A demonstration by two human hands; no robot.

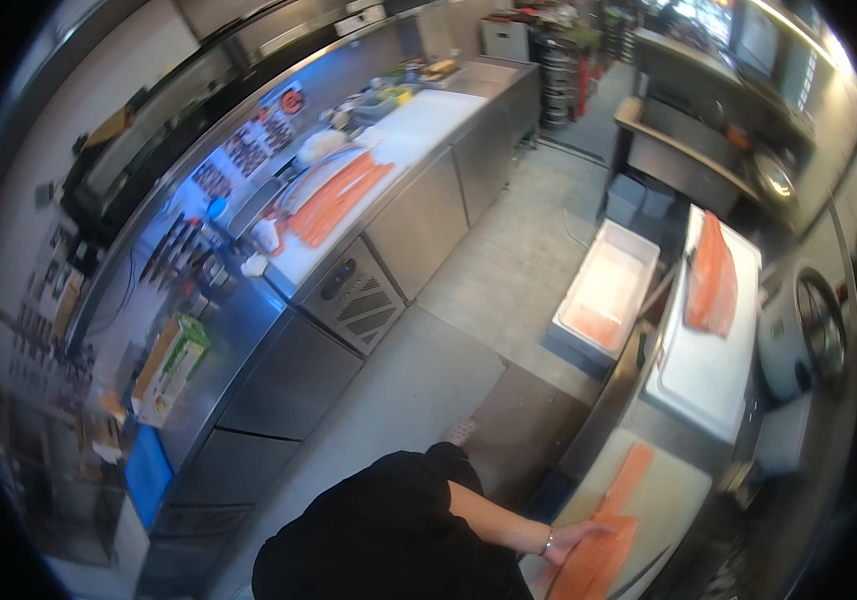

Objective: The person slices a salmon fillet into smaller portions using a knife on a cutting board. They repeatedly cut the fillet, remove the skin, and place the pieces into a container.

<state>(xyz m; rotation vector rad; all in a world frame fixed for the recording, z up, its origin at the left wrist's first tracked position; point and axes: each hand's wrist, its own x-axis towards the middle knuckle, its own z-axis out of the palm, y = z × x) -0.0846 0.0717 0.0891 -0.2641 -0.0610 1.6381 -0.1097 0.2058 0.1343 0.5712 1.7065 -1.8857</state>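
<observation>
My left hand (577, 538), with a bracelet at the wrist, holds a piece of salmon fillet (602, 562) on a pale cutting board (680, 491). Its fingers lie over the orange flesh. A narrow salmon strip (631, 472) extends from the far end of that piece; whether the two are joined is unclear. Beside the fillet, a dark knife blade (642, 574) slants over the board, its handle cut off by the frame. My right hand is out of view.
Beyond the board, a salmon fillet (712, 281) lies on a white lid-like tray (698, 382). A white foam box (608, 270) with orange residue stands left of it. More salmon fillets (338, 199) lie on the opposite steel counter (248, 352). A round white appliance (788, 345) stands right.
</observation>
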